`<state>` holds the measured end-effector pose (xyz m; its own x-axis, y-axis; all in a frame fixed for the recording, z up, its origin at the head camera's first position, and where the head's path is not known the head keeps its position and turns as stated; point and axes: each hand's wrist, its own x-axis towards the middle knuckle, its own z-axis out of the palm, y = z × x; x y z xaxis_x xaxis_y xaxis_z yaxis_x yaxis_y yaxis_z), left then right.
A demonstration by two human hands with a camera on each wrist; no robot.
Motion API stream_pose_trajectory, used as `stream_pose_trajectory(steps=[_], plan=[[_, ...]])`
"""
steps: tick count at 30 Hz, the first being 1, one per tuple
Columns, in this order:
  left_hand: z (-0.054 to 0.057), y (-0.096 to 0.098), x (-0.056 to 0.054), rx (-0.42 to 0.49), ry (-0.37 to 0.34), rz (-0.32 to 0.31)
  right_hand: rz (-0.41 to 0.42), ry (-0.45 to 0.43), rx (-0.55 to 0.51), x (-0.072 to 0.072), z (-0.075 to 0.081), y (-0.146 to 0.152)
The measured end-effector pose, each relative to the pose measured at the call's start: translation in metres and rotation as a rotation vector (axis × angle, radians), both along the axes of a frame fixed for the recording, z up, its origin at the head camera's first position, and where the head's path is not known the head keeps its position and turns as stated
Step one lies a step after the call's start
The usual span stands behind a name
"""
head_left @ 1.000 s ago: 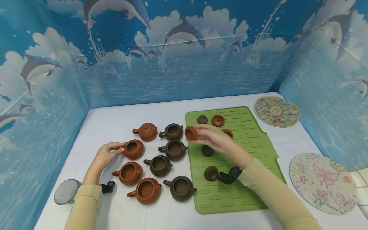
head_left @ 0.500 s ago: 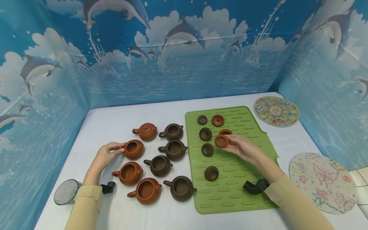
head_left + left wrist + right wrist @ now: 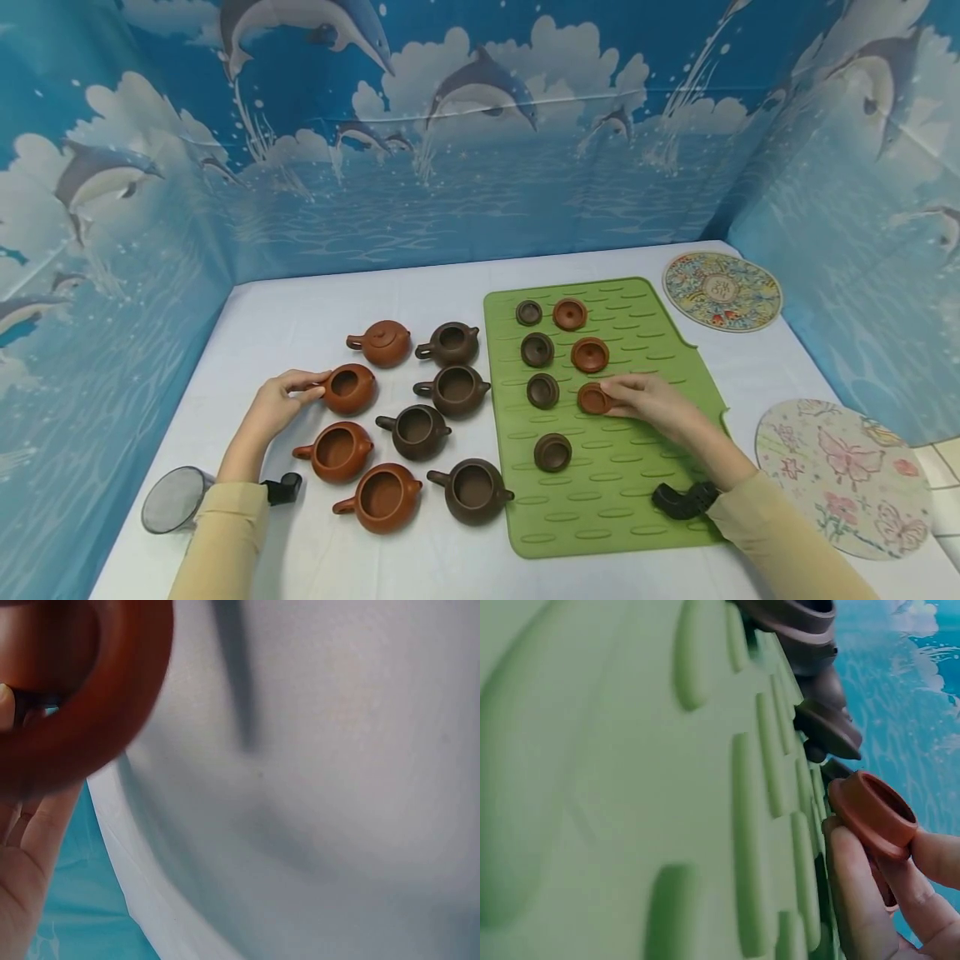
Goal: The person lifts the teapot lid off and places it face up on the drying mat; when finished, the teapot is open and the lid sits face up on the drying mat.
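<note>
My left hand (image 3: 273,407) pinches the handle of a reddish-brown clay teapot (image 3: 349,388), which stands lidless on the white cloth. A curved reddish-brown clay piece (image 3: 142,682) looms large in the left wrist view, partly covering the fingers. Between thumb and fingers, my right hand (image 3: 651,402) holds a reddish-brown teapot lid (image 3: 594,399), hollow underside up, close over the green mat (image 3: 637,517). The right wrist view shows this lid's raised rim (image 3: 885,799) tilted. Just beyond it lies another red lid (image 3: 590,355), also underside up.
Several dark lids (image 3: 542,391) line the mat's left part. Left of the mat stand several open teapots, dark (image 3: 417,432) and reddish (image 3: 381,498), plus one lidded red teapot (image 3: 381,343). A glass (image 3: 175,500) is at far left; round patterned mats (image 3: 722,291) lie right.
My right hand has carried the red lid from beside the dark teapots rightward and down to the green mat, below the other red lids. My left hand has stayed on the teapot handle.
</note>
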<state>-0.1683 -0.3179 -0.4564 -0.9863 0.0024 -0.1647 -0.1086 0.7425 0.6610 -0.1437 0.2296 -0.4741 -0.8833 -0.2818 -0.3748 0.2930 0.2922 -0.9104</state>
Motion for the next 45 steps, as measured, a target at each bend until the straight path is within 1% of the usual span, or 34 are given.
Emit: stream_pose_trajectory(steps=[6,11,15,22,27,30,32,34,38,42,45], plan=[[0.001,-0.001,0.000,-0.002,0.010,-0.001,0.019,0.086,0.159,0.001,0.003,-0.003],[0.002,-0.001,-0.001,0.001,0.005,0.002,-0.001,0.164,0.285,0.001,0.004,-0.007],[0.002,-0.001,-0.001,-0.002,-0.005,0.006,-0.014,0.221,0.345,0.001,0.005,-0.010],[0.005,-0.002,-0.001,-0.008,-0.023,0.002,0.004,0.303,0.440,0.000,0.008,-0.016],[0.007,-0.002,-0.003,-0.018,-0.040,-0.007,0.009,0.296,0.458,-0.001,0.011,-0.018],[0.008,-0.002,-0.005,-0.026,-0.037,-0.023,0.000,0.288,0.466,-0.003,0.015,-0.018],[0.012,-0.001,-0.006,-0.029,-0.027,-0.039,0.001,0.310,0.483,-0.005,0.020,-0.019],[0.018,-0.001,-0.007,-0.030,-0.013,-0.054,-0.003,0.343,0.485,-0.008,0.026,-0.022],[0.036,0.003,-0.013,-0.030,0.019,-0.081,0.011,0.423,0.484,-0.016,0.044,-0.035],[0.052,0.009,-0.024,-0.040,0.036,-0.102,0.042,0.467,0.461,-0.029,0.061,-0.061],[0.058,0.014,-0.034,-0.047,0.024,-0.114,0.077,0.506,0.412,-0.042,0.071,-0.089]])
